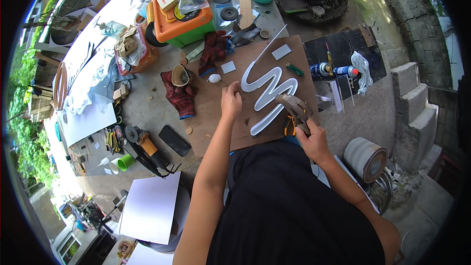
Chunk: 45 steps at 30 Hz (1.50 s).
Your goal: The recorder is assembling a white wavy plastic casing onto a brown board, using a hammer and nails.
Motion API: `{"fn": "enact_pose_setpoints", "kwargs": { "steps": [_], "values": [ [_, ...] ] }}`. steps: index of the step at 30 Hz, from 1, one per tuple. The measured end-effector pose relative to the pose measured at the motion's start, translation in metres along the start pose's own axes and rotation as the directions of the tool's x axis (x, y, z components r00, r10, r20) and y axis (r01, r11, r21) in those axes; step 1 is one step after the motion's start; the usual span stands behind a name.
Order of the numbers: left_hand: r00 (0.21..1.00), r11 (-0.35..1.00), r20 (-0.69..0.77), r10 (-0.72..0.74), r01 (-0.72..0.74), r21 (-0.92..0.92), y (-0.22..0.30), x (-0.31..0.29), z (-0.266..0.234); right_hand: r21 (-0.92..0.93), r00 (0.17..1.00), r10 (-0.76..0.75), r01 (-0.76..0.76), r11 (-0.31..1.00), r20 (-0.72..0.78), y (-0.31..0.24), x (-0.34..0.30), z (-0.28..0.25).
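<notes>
On a brown board (216, 130) lies a white zigzag piece with raised edges (267, 95), like a channel letter, and a thin strip (272, 41) runs up from its top end. My left hand (231, 101) rests just left of it with fingers curled, and nothing shows in them. In my right hand (314, 142) is a worn brown tool (296, 108), over the piece's right end; its exact kind is unclear. Orange-and-black handles (290, 126) show beside it. Nearby lie a green-handled tool (295, 69), two small white squares (281, 51) and a small white object (214, 78).
Red-black gloves (177, 95) and a brown cup (180, 76) sit left of the board. Beyond is an orange-green toolbox (184, 24). An angle grinder (144, 142) and a phone (174, 140) lie at left. Spray cans (346, 71) lie right; concrete steps (417, 113) stand farther right.
</notes>
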<state>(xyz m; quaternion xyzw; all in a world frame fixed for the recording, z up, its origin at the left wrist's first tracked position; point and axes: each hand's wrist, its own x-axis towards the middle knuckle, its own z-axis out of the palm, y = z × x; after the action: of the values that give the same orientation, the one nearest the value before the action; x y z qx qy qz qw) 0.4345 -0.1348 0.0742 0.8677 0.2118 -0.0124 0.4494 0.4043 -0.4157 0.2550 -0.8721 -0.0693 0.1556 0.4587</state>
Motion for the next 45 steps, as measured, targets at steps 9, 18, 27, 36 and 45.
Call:
{"fn": "enact_pose_setpoints", "kwargs": {
  "steps": [9,18,27,36,45],
  "values": [
    [0.984,0.995,0.170,-0.048,0.033,0.089,-0.003,0.023,-0.005,0.004,1.000,-0.012,0.012,1.000,-0.012,0.000,0.000,0.001],
    [0.996,0.965,0.028,-0.087,0.091,-0.246,0.018,-0.024,-0.023,0.030,1.000,0.006,-0.007,1.000,0.019,-0.008,0.010,0.009],
    [0.955,0.857,0.191,0.226,-0.102,-0.505,0.114,-0.120,-0.063,0.433,0.993,-0.089,0.048,0.900,0.075,-0.072,0.059,0.060],
    [0.992,0.996,-0.128,-0.005,-0.007,-0.092,0.065,-0.150,-0.115,0.357,0.877,-0.366,0.249,0.900,0.310,-0.068,0.072,0.091],
    [0.950,0.949,-0.028,-0.311,0.312,0.052,-0.023,-0.220,-0.122,-0.185,0.775,-0.151,0.326,0.927,0.613,0.019,0.022,0.066]
  ]
}}
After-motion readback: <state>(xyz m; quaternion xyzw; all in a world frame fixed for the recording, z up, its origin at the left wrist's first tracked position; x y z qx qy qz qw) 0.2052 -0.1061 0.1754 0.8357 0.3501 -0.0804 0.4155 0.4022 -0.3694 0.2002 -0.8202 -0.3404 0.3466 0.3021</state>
